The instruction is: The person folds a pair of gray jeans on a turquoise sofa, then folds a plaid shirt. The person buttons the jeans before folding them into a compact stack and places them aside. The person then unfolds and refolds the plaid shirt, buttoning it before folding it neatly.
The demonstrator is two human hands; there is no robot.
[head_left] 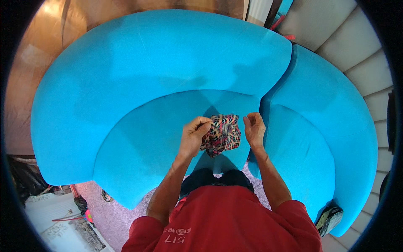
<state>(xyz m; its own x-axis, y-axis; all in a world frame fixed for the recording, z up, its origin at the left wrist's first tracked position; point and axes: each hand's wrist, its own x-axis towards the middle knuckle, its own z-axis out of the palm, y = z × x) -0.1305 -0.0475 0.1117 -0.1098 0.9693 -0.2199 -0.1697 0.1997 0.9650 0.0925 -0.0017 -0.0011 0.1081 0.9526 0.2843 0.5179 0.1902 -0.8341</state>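
A person in a red shirt (222,222) stands over a bright blue sofa (138,75) and holds a small plaid cloth (221,134) in the air above its seat cushion (151,147). The cloth is a crumpled bundle in red, white, dark and yellowish checks, and it hangs between the two hands, near the middle of the scene and just in front of the person's body. The left hand (194,135) has its fingers (204,123) curled closed on the cloth's upper left edge, pinching the fabric so that the bundle droops down and to the right from that grip. The right hand (254,128) is just beside the cloth's upper right corner with its fingers (250,117) bent inward in a loose pinch; whether they actually grip the fabric or only touch its edge cannot be told from this view. Both forearms rise from the near edge toward the cloth, the left one more steeply angled than the right. The sofa curves around the person: a wide backrest arcs across the far side, and a second blue section (327,126) continues on the right, parted from the first by a dark seam. On the near left, beyond the sofa's edge, lies a pale purple rug (113,210). At the near right, a dark patterned object (329,219) rests against the end of the right sofa section. A wooden floor (46,29) shows at the far left.
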